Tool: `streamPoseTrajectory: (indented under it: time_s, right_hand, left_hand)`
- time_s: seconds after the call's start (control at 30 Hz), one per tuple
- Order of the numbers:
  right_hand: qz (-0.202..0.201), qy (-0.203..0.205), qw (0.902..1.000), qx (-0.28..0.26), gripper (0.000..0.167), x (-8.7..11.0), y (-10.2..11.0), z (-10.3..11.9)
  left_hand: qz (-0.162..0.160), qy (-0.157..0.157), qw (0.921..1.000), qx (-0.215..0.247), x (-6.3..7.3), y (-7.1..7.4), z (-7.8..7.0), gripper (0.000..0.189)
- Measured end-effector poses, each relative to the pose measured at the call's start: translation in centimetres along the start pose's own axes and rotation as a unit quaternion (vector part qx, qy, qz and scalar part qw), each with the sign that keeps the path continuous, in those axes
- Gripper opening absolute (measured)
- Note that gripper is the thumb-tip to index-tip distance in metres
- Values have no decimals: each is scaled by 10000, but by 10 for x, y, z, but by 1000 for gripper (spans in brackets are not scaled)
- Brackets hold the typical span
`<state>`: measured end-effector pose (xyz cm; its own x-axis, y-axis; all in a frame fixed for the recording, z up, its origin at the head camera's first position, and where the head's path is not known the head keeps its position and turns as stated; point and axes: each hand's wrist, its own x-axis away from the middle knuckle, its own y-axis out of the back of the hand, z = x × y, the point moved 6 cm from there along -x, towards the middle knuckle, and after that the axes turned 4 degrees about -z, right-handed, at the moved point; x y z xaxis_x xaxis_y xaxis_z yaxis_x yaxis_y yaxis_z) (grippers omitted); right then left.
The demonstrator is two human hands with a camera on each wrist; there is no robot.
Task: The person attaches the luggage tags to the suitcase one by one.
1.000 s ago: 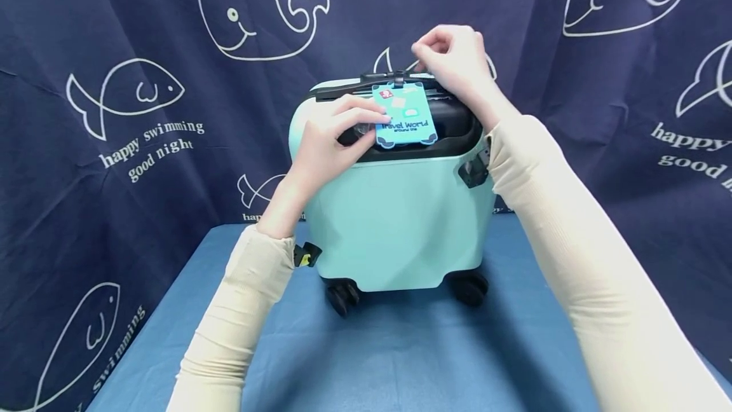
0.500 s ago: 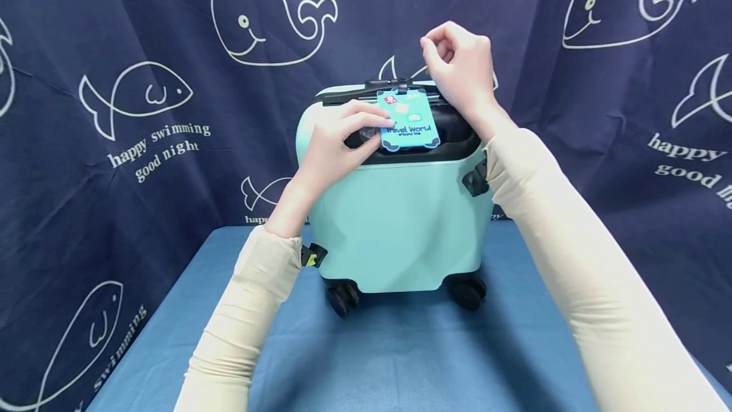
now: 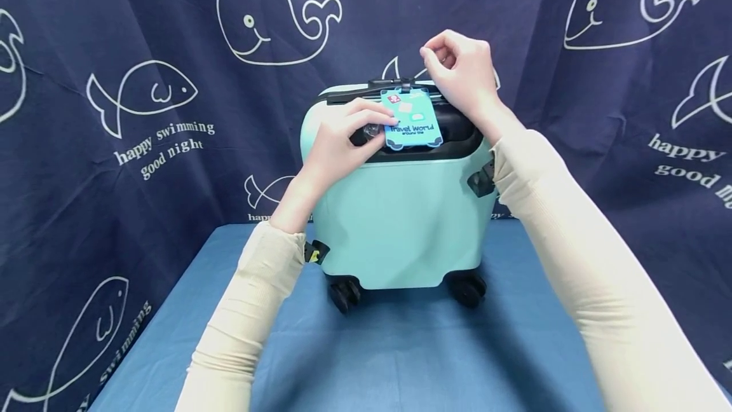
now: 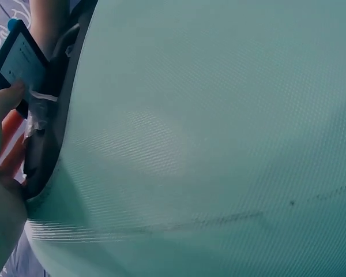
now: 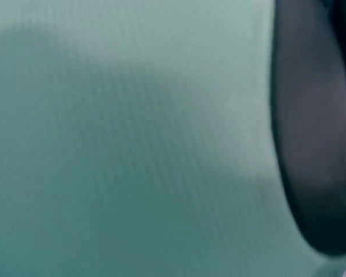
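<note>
A light blue luggage tag (image 3: 416, 121) printed "Travel World" hangs against the top of a mint suitcase (image 3: 400, 221), from a black strap (image 3: 407, 85) at the carry handle. My left hand (image 3: 345, 138) pinches the tag's left edge. In the left wrist view, the thumb of the left hand (image 4: 3, 150) lies on the back of the tag (image 4: 24, 63). Above the suitcase's top right, my right hand (image 3: 464, 72) has its fingers curled, thumb close to the index finger, and nothing shows between them. The right wrist view has only the suitcase shell (image 5: 132, 144) and its black trim (image 5: 311, 133).
The suitcase stands upright on black wheels (image 3: 466, 290) on a blue cloth-covered table (image 3: 394, 348). A navy curtain (image 3: 389, 11) with white whale and fish drawings hangs behind. Crumpled clear plastic (image 4: 39, 115) wraps part of the handle beside the left hand.
My right hand has lifted a little away from the strap and handle. The left hand keeps its pinch on the tag. The whole scene shifts slightly rightward in the head view.
</note>
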<state>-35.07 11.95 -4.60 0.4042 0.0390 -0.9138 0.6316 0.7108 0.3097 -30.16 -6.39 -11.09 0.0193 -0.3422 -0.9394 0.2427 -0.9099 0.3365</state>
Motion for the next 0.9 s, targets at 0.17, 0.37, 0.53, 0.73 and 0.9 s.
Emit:
streamPoseTrajectory:
  time_s: [0.17, 0.37, 0.53, 0.73, 0.9]
  right_hand:
    - [103, 273, 9996, 62, 18, 10, 16, -3]
    - [46, 537, 9985, 35, 15, 28, 35, 1]
    - [51, 786, 9968, 134, 12, 48, 46, 4]
    - [230, 1123, 9930, 291, 8, 80, 51, 3]
    - [440, 1078, 9930, 210, 9, 111, 54, -5]
  left_hand:
    - [275, 407, 9981, -361, 6, 3, -2, 27]
    - [-124, 688, 9941, -833, 27, 35, -12, 36]
    - [-207, 1415, 9846, -1009, 50, 61, -8, 33]
    - [125, 2265, 9631, -1451, 85, 76, -8, 34]
    - [655, 2710, 9435, -1791, 117, 72, -12, 44]
